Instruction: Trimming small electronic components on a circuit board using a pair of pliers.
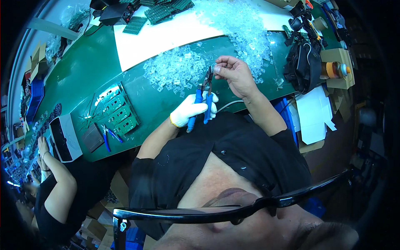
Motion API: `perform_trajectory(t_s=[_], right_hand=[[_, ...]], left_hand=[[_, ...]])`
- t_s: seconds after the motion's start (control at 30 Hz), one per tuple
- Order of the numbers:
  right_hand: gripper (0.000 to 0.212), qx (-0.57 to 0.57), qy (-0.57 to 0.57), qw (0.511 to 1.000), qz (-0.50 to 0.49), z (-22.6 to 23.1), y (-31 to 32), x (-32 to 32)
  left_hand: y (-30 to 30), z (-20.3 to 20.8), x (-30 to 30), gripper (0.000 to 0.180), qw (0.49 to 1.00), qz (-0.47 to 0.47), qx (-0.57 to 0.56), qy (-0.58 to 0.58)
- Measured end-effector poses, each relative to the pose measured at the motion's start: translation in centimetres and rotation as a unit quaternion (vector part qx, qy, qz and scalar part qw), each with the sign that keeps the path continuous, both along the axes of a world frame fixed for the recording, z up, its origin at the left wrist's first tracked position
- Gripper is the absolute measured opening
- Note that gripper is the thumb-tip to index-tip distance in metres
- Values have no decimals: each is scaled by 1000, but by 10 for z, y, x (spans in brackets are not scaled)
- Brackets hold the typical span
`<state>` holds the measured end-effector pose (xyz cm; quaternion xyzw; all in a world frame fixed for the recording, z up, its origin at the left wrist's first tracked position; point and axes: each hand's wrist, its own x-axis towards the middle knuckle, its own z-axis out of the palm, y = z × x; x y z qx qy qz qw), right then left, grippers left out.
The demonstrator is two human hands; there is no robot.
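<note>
My left hand (187, 111), in a white glove, is wrapped round the blue handles of a pair of cutting pliers (208, 98). Their dark jaws point away from me and reach up beside my right fingertips. My bare right hand (238, 79) pinches a small clear plastic piece (214, 68) between thumb and forefinger, right at the jaws; whether the blades touch it I cannot tell. Just left of the jaws lies a heap of small clear plastic pieces (177, 70) on the green table (89, 66). Beyond my right hand spreads a larger heap of similar pieces (250, 41).
Left of me lie green circuit boards (118, 109), blue-handled pliers (109, 135) and a grey tray (66, 137). More green boards (166, 11) are stacked at the back. A black bag (302, 68) and an amber bottle (333, 70) stand right. A co-worker's arm (62, 183) is at far left.
</note>
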<state>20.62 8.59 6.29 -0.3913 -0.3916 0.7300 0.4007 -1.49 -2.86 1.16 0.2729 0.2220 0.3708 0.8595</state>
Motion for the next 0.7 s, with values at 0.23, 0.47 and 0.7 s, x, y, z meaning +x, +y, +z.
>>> perform_trajectory(t_s=[0.23, 0.47, 0.7], right_hand=[[20, 23, -2, 1000, -14, -5, -5, -3], [19, 24, -3, 1000, -11, -5, -4, -1], [21, -12, -12, 999, -28, -18, 5, -5]], left_hand=[[-1, 10, 3, 67, 998, 5, -16, 53], [-4, 15, -1, 36, 987, 66, -1, 146], [7, -4, -7, 65, 991, 114, 35, -57]])
